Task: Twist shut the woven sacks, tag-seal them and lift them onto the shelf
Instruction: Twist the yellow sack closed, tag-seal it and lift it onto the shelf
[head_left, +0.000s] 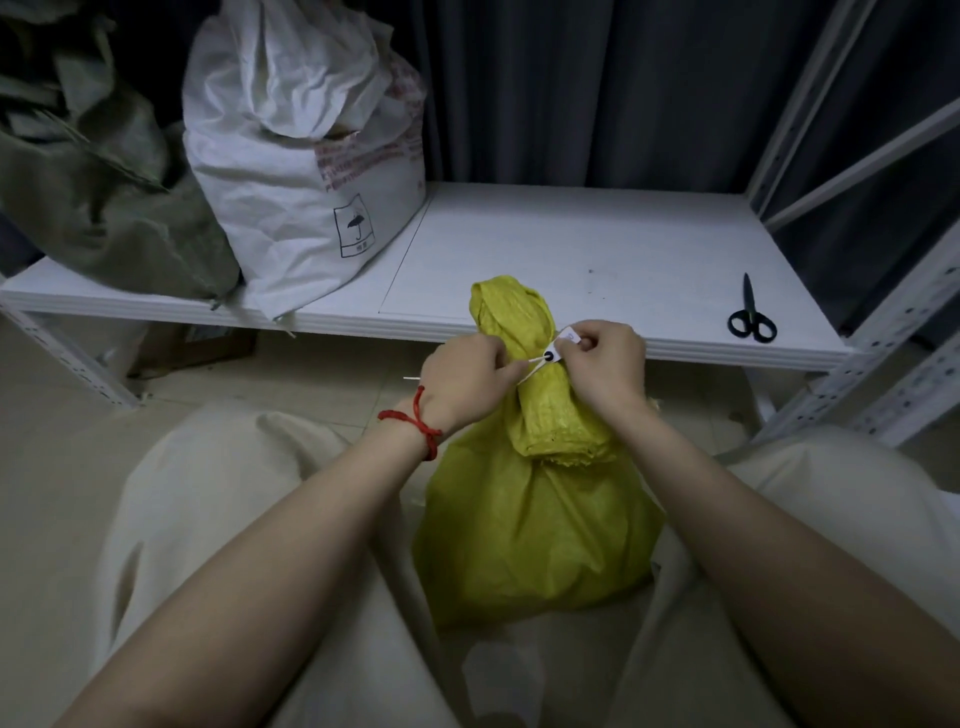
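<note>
Standing on the tiled floor between our knees, the yellow woven sack (535, 530) has its neck twisted and folded over, and the neck rises just in front of the shelf (571, 244) edge. A white tag seal (550, 355) is looped round that neck. Our left hand (465, 376), fingers curled, pinches the seal's thin strap on the left of the neck; a red cord bracelet (415, 423) sits on that wrist. Our right hand (605, 364), likewise curled, pinches the seal's flat tag end on the right. On the shelf we record a white sack (291, 171) with a crumpled top, a green sack (104, 208) touching it on its left, and black-handled scissors (750, 319) lying well apart at the right end.
</note>
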